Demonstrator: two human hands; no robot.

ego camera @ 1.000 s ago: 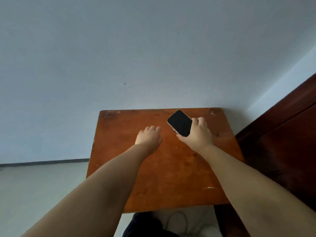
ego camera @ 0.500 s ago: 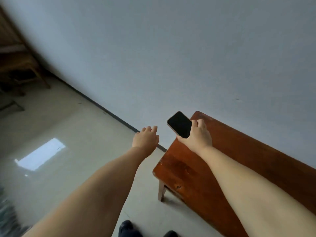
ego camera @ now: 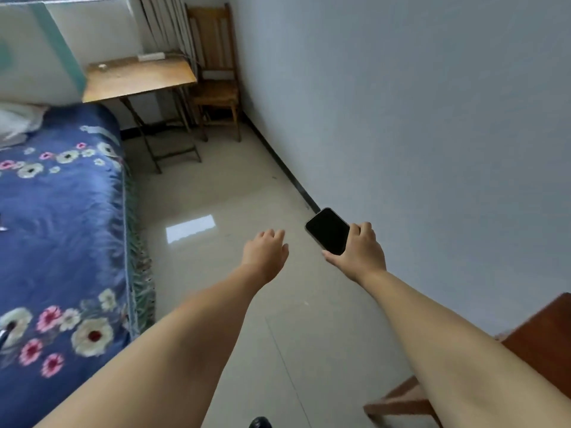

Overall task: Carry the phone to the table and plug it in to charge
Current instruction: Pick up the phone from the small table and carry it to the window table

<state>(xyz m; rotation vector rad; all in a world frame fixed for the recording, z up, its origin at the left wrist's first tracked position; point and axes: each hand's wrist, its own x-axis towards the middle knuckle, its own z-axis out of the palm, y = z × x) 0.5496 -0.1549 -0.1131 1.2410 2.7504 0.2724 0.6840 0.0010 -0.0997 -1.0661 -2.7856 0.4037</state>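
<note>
My right hand (ego camera: 360, 253) grips a black phone (ego camera: 328, 231) by its lower end, dark screen facing up, held out over the tiled floor. To its left my left hand (ego camera: 266, 248) is stretched forward, palm down, fingers loosely together and holding nothing. Far across the room a light wooden folding table (ego camera: 136, 77) stands against the back wall, with a white power strip (ego camera: 150, 56) lying at its rear edge. No charging cable can be made out.
A bed with a blue flowered cover (ego camera: 58, 230) runs along the left. A wooden chair (ego camera: 216, 78) stands right of the table. The red-brown table (ego camera: 543, 338) is at the lower right. Pale tiled floor (ego camera: 234, 186) runs between bed and wall.
The view has swung left, away from the red-brown table and toward the room with the bed and folding table. The phone stays in my right hand, now over the floor.
</note>
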